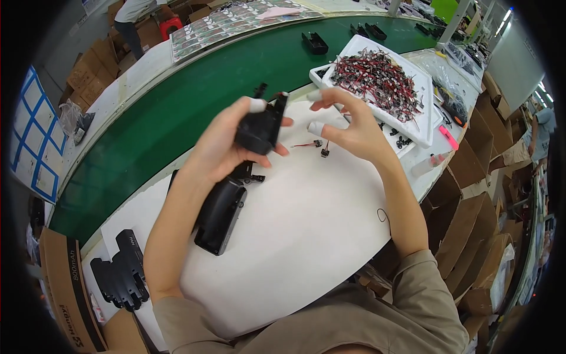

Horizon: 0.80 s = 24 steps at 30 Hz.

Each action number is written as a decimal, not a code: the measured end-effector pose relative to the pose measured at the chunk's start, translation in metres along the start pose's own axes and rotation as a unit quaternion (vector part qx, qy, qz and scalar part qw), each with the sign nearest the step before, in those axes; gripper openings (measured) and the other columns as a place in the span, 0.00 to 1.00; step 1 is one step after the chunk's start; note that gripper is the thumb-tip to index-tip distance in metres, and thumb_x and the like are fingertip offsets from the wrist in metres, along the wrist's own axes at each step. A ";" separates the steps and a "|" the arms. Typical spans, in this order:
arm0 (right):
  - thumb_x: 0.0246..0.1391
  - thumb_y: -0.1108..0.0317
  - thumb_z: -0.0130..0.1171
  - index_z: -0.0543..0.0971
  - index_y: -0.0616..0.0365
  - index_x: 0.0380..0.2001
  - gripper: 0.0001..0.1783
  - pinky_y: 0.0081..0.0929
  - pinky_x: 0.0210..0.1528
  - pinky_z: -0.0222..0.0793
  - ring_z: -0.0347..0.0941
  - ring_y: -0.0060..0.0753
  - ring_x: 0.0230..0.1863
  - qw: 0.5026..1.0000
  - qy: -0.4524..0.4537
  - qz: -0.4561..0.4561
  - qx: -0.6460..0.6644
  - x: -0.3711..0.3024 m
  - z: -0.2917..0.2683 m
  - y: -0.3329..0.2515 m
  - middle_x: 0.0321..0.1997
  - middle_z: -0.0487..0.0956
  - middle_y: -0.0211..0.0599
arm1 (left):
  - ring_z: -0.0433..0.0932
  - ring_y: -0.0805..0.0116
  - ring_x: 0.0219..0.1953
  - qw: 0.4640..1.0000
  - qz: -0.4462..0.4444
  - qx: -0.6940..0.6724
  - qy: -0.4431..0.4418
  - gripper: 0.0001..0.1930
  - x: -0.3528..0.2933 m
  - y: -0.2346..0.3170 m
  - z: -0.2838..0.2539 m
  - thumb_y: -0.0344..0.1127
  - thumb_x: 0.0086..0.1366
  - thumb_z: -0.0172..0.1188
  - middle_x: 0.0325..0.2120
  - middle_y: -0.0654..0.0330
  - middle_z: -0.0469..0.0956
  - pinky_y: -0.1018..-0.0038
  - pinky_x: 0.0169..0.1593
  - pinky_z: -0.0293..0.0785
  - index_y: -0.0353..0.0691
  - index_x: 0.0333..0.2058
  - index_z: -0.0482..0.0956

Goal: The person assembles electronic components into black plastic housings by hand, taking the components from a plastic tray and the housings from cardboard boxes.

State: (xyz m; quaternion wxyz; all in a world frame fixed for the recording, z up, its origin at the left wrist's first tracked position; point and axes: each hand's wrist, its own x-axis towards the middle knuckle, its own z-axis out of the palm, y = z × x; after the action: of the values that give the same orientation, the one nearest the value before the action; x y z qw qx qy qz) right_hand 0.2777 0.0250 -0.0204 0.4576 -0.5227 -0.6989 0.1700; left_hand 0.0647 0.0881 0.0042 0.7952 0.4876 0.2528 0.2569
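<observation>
My left hand is closed round a black plastic housing, held up over the white work surface. White covers sit on its thumb and on fingertips of my right hand. That right hand hovers just right of the housing, thumb and forefinger apart, and I see nothing between them. Below it, two small black connectors with short wires lie on the surface. Under my left wrist rests a larger black housing, partly hidden by the hand and forearm.
A white foam tray heaped with red-and-black wired connectors stands at right. Behind runs a green conveyor belt carrying black housings. More black parts lie left, beside a cardboard box. A bottle stands at the right edge.
</observation>
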 end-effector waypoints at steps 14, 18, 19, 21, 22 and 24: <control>0.37 0.70 0.54 0.74 0.59 0.24 0.06 0.38 0.39 0.54 0.70 0.37 0.33 0.948 -0.178 0.010 -0.263 -0.011 0.015 0.004 0.24 0.75 0.37 | 0.68 0.75 0.12 0.982 -0.037 0.150 0.105 0.17 0.073 0.022 -0.045 0.44 0.60 0.38 0.28 0.56 0.76 0.83 0.10 0.59 0.34 0.34 0.68; 0.36 0.71 0.54 0.73 0.59 0.21 0.05 0.38 0.37 0.55 0.72 0.39 0.30 0.949 -0.144 -0.011 -0.280 -0.010 0.015 0.007 0.21 0.75 0.38 | 0.69 0.76 0.13 0.980 -0.013 0.174 0.099 0.18 0.108 0.023 -0.054 0.44 0.59 0.39 0.27 0.57 0.76 0.84 0.11 0.62 0.34 0.34 0.68; 0.36 0.71 0.54 0.73 0.59 0.21 0.05 0.38 0.37 0.55 0.72 0.39 0.30 0.950 -0.141 -0.008 -0.279 -0.010 0.016 0.009 0.21 0.75 0.38 | 0.69 0.76 0.13 0.978 -0.007 0.179 0.109 0.18 0.117 0.023 -0.057 0.44 0.59 0.39 0.27 0.57 0.76 0.84 0.11 0.62 0.34 0.34 0.68; 0.35 0.72 0.55 0.72 0.59 0.21 0.05 0.38 0.37 0.55 0.72 0.39 0.29 0.949 -0.122 -0.036 -0.287 -0.010 0.018 0.012 0.21 0.75 0.38 | 0.69 0.75 0.14 0.975 -0.013 0.186 0.118 0.17 0.138 0.024 -0.068 0.44 0.61 0.39 0.28 0.55 0.76 0.83 0.12 0.63 0.36 0.38 0.64; 0.35 0.72 0.56 0.72 0.59 0.21 0.05 0.37 0.35 0.57 0.72 0.39 0.29 0.948 -0.119 -0.045 -0.291 -0.010 0.019 0.013 0.21 0.75 0.38 | 0.69 0.75 0.14 0.975 -0.015 0.189 0.116 0.17 0.150 0.024 -0.076 0.44 0.61 0.39 0.28 0.55 0.76 0.83 0.12 0.63 0.36 0.38 0.64; 0.35 0.72 0.56 0.72 0.59 0.21 0.06 0.37 0.35 0.58 0.72 0.39 0.29 0.951 -0.116 -0.040 -0.285 -0.010 0.020 0.013 0.22 0.75 0.38 | 0.70 0.75 0.15 0.968 -0.018 0.192 0.160 0.17 0.171 0.022 -0.088 0.44 0.61 0.39 0.28 0.56 0.76 0.83 0.14 0.66 0.35 0.37 0.65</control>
State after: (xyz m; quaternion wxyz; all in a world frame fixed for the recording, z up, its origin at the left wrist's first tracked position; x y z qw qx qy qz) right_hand 0.2698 0.0257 -0.0452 0.2119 -0.5794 -0.7870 0.0047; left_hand 0.1303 0.2654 -0.0369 0.6403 0.5791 0.4299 0.2643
